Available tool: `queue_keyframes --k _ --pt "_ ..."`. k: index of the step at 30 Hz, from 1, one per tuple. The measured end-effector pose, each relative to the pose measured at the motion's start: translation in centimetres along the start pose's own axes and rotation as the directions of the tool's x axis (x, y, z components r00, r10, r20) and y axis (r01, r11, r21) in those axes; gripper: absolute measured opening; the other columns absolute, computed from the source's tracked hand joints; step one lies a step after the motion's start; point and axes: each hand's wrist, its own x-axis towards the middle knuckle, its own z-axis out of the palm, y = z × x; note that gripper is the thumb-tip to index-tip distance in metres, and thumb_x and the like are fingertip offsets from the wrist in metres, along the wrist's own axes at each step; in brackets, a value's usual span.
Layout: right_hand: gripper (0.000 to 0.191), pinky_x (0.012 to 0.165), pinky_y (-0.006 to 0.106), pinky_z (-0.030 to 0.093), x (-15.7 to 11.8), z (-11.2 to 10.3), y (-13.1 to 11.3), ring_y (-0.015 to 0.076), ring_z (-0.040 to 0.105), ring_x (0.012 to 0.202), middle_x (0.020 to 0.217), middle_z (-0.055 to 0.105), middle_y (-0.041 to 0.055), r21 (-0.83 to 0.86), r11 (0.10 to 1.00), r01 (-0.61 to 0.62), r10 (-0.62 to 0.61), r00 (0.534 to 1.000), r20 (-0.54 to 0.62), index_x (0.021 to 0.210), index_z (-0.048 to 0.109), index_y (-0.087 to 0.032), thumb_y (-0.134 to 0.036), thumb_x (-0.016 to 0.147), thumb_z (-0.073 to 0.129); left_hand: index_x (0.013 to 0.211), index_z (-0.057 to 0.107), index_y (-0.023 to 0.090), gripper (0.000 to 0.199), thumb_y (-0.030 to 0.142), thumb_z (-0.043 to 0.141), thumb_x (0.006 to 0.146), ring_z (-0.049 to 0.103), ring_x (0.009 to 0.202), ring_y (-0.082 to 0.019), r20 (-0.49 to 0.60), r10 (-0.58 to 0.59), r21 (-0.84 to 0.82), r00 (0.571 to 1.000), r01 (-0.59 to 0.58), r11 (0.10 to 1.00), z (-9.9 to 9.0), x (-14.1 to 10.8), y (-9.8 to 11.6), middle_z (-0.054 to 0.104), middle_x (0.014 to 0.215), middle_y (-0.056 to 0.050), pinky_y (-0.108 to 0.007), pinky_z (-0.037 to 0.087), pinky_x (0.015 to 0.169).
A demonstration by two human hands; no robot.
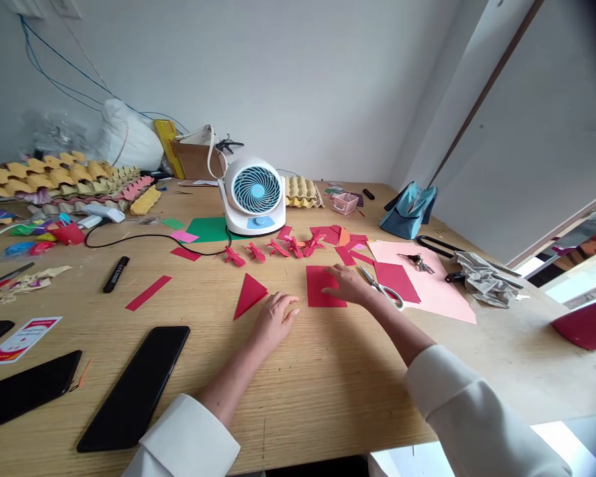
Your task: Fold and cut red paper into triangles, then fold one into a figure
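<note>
A red paper square [318, 291] lies flat on the wooden table, left of the scissors [392, 296] with pale handles. My right hand [346, 283] rests over the square's right part, fingers spread and not gripping it. My left hand [275, 318] lies on the tabletop with its fingers loosely extended, holding nothing. Just left of it is a folded red paper triangle [248, 295]. Beyond my hands stand several small folded red paper figures [279, 248] in a row. Another red sheet [398, 281] lies partly under the scissors, on pink paper [444, 291].
A white and blue fan [256, 193] stands behind the paper figures, on green paper [206, 229]. Black phones [136, 387] and a marker [116, 274] lie at left. Keys [422, 264], crumpled paper [484, 278] and a blue bag [407, 212] are at right. Egg trays [54, 175] are piled far left.
</note>
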Motion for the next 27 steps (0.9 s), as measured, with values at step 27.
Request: queue_keyframes --k 27 --pt "0.048 0.084 0.033 0.045 2.0 -0.3 -1.9 0.0299 0.060 0.105 0.115 0.061 0.0164 0.151 0.972 -0.180 0.165 0.981 0.105 0.098 0.067 -0.016 -0.050 0.065 0.078 0.108 0.064 0.024 0.033 0.021 0.072 0.077 0.058 0.102 -0.023 0.114 -0.015 0.094 0.993 0.005 0.996 0.1 -0.1 0.0 0.061 0.107 -0.006 -0.039 0.047 0.091"
